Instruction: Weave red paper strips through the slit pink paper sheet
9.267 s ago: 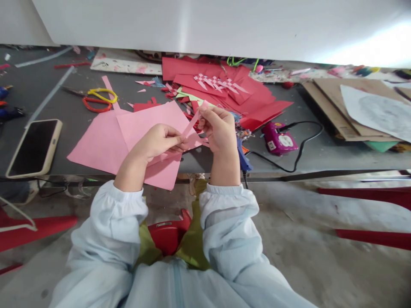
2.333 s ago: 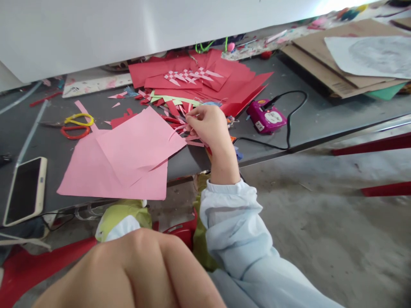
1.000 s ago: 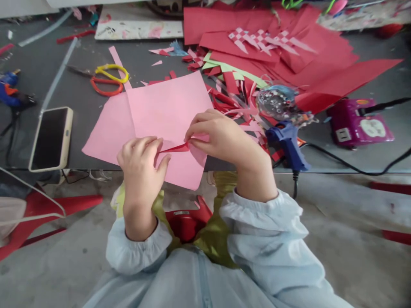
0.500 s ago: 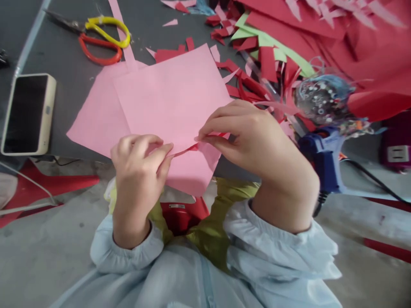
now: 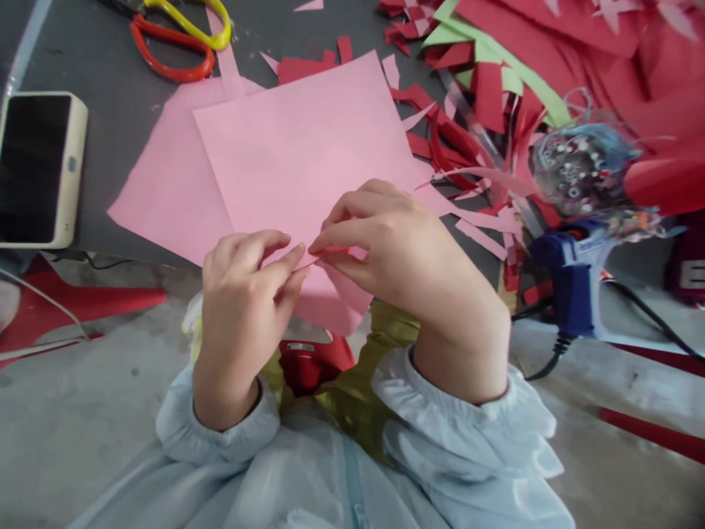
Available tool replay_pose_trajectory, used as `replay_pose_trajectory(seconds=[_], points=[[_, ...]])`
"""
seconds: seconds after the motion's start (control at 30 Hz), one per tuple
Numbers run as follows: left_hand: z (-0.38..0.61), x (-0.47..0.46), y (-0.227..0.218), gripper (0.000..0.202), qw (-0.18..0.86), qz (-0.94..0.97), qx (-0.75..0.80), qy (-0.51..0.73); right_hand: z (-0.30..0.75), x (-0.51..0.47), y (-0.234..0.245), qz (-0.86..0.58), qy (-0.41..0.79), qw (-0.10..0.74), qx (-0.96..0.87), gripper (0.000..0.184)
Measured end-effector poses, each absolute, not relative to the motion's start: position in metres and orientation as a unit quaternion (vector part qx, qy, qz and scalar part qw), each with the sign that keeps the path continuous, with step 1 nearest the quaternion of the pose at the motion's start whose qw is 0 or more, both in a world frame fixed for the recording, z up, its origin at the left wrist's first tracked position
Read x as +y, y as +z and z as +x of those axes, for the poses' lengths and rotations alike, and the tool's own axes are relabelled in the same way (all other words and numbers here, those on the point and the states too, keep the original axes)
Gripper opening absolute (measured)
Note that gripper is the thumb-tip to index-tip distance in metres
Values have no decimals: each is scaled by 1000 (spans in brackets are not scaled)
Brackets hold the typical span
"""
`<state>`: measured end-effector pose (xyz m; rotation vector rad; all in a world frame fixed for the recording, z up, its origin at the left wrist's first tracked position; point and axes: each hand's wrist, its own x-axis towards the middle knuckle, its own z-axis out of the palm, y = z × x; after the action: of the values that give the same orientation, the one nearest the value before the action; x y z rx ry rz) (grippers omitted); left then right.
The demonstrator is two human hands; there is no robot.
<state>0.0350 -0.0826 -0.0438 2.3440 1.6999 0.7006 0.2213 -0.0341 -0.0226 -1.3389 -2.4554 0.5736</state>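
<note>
A narrow red paper strip (image 5: 315,260) runs between my two hands, mostly hidden by the fingers. My left hand (image 5: 247,294) pinches one end between thumb and forefinger. Close to it, my right hand (image 5: 380,242) pinches the same strip, its fingertips almost touching the left ones. Both hands are over a square pink paper sheet (image 5: 308,147) that hangs a little past the table's near edge. Under that sheet lies another pink paper (image 5: 165,169), showing on the left.
Scissors (image 5: 173,62) with yellow and red handles lie at the upper left, a phone (image 5: 38,169) at the left edge. Red paper scraps (image 5: 490,95) spread at the right, near a blue glue gun (image 5: 573,272) and a clear bag of beads (image 5: 578,165).
My right hand has moved left along the strip, closing most of the gap to my left hand. The camera view has shifted slightly, so the table things sit elsewhere in the picture.
</note>
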Motion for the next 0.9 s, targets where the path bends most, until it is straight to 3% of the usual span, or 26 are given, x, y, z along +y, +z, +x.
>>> replay_pose_trajectory(seconds=[0.5,0.9], points=[[24,-93,-48,6,82,747,582,311,218,-36,-24,-477,203,158,-840,18],[27,-96,-49,8,122,706,612,334,199,-41,-26,-495,248,170,-815,17]])
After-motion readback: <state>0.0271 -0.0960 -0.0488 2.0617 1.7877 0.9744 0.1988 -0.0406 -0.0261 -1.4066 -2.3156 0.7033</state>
